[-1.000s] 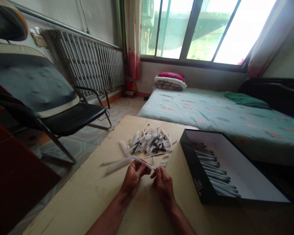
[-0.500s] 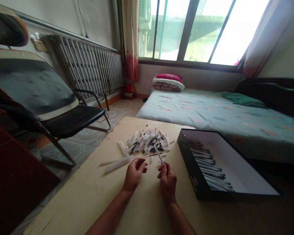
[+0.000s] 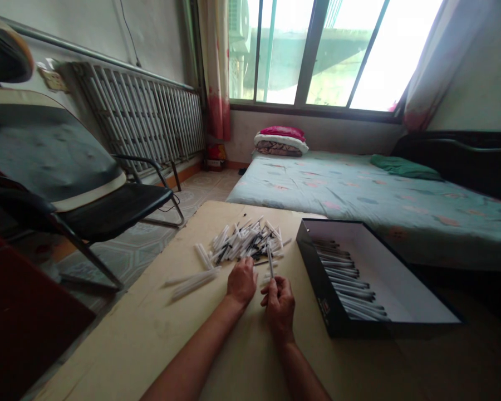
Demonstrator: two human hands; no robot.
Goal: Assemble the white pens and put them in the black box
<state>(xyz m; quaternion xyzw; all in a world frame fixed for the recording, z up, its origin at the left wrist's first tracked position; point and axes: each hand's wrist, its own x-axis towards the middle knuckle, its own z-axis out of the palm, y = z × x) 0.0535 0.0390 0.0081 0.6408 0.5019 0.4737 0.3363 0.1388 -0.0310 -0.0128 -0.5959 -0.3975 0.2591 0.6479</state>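
My right hand is closed round the lower end of a slim pen, its far end pointing at the pile. Close beside it on the left, my left hand reaches down to the tabletop with its fingers curled together. Its fingertips are mostly hidden, beside a small whitish piece, so what they pinch is unclear. Just beyond both hands lies a loose pile of pen parts, white tubes mixed with dark-tipped pieces. Several longer clear-white tubes lie left of my left hand.
A black box with a white inside stands on the cream table at the right, a row of pens along its left side. Beyond are a bed and a black chair at the left.
My left hand has moved forward and down to the table near the pile, its fingers closing in. The pen in my right hand now points more straight ahead. The view has shifted slightly.
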